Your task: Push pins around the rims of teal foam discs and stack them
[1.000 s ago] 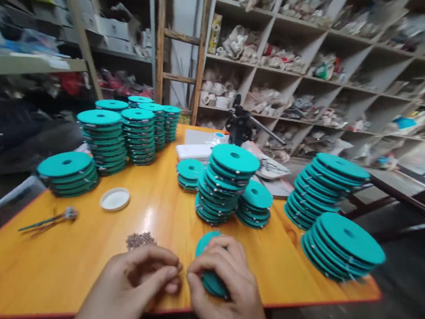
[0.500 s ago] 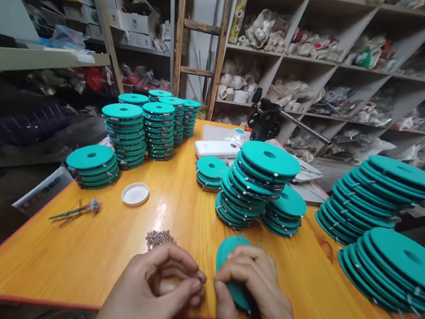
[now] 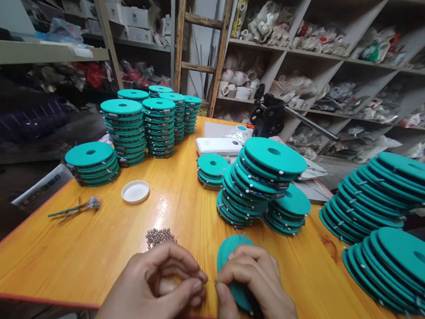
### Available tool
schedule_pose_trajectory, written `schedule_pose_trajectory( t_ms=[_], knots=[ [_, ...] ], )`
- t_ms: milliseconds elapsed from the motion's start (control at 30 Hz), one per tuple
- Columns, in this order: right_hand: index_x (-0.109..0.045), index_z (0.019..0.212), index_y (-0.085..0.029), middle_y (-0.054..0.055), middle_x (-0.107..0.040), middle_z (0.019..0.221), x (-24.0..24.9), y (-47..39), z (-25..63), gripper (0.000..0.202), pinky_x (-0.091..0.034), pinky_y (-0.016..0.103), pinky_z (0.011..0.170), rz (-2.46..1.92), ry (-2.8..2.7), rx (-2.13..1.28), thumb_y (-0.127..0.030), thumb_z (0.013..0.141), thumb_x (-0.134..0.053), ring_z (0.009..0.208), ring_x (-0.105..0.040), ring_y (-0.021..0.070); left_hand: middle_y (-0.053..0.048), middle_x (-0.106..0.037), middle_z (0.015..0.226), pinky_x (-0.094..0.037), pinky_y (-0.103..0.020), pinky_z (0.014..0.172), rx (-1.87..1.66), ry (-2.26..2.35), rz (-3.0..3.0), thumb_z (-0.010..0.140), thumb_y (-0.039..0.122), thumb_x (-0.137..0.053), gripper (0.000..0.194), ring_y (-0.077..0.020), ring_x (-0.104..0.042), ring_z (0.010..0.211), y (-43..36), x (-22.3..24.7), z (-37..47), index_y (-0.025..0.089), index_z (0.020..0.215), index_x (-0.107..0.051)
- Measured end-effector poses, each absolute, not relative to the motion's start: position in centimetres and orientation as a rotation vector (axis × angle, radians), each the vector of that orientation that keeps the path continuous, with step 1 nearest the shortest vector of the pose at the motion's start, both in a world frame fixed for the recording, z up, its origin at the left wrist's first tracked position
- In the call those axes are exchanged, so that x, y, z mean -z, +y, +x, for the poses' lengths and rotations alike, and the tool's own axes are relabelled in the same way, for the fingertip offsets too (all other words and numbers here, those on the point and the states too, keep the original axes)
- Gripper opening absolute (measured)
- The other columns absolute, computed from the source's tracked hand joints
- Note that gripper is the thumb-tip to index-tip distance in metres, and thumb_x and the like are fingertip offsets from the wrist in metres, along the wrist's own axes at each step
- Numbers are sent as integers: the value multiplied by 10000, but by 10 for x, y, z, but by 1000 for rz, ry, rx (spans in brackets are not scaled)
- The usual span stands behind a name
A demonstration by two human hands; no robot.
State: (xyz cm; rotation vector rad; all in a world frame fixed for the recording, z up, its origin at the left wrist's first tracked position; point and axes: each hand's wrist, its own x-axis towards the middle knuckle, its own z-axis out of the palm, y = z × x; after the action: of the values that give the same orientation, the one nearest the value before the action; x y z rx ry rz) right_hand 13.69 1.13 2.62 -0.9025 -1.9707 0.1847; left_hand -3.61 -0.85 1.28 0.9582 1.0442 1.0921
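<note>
My left hand is closed in a pinch above the front of the table, thumb tip against the fingertips. Whatever lies between those fingertips is too small to make out. Beside it, a small gap away, my right hand curls over a teal foam disc, thumb and index finger pressed together at its left edge. The fingers hide much of this disc. Just behind my left hand is a little heap of dark, shiny beads.
Stacks of teal foam spools stand at the left, centre and right, pins along their rims. A white lid, a bundle of wire-like pieces, a white case and a black clamp-like device are also on the table.
The view has shifted very slightly. Both hands keep nearly the same pose and place, with the disc still under my right hand.
</note>
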Motion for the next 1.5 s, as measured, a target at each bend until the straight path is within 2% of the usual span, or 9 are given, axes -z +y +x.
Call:
schedule_pose_trajectory(
  t_ms=[533, 1000, 1500],
  knots=[
    [-498, 766, -203, -31, -596, 665, -26, 13, 137, 148, -458, 274, 684, -897, -1966, -174, -82, 826, -557, 747, -583, 141, -50, -722, 718, -558, -230, 628, -1092, 1049, 969, 794, 308, -746, 194, -164, -706, 664, -10, -16, -36, 154, 817, -631],
    [-491, 802, -205, -36, -597, 702, -23, 11, 141, 160, -454, 266, 732, -913, -2023, -200, -65, 828, -565, 795, -566, 131, -45, -725, 712, -556, -214, 617, -1092, 1040, 957, 799, 289, -740, 169, -157, -709, 663, -10, -15, -36, 154, 821, -640],
    [-482, 826, -211, -42, -590, 718, -23, 11, 141, 179, -440, 263, 759, -931, -2041, -221, -47, 836, -552, 821, -555, 127, -54, -714, 716, -556, -227, 623, -1084, 1053, 974, 791, 330, -741, 222, -160, -699, 666, -10, -19, -35, 144, 809, -621]
  ],
)
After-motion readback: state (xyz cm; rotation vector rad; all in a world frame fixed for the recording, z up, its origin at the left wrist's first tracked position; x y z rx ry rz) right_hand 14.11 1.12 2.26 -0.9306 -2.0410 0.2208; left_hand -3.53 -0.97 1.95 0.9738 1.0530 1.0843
